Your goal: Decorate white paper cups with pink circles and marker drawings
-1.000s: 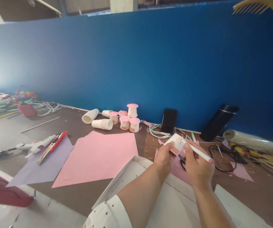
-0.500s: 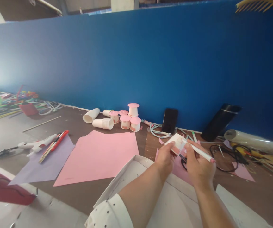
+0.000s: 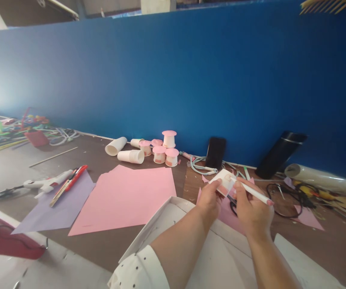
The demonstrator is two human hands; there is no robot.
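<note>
My left hand [image 3: 210, 198] is closed on a small white paper cup [image 3: 223, 176], which carries some pinkish colouring on its side. In my right hand [image 3: 255, 208] is a white marker [image 3: 255, 192] with a pink end. The marker's tip end points at the cup; whether it touches the surface I cannot tell. Below my hands lie pink paper [image 3: 231, 216] and the dark handle of what looks like scissors [image 3: 233, 207], partly hidden. Several short white cups with pink round tops [image 3: 171, 156] stand by the blue wall.
Pink sheets [image 3: 130, 196], a purple sheet [image 3: 58, 206], a red box cutter [image 3: 70, 182] and a glue gun [image 3: 48, 182] lie left. Stacked paper cups [image 3: 130, 156], a phone [image 3: 215, 153] and a black flask [image 3: 281, 154] are along the wall [image 3: 160, 80]. A white box lid [image 3: 173, 228] sits under my arms.
Almost nothing differs. Both hands keep their hold on the cup and the marker, and the view has shifted very slightly.
</note>
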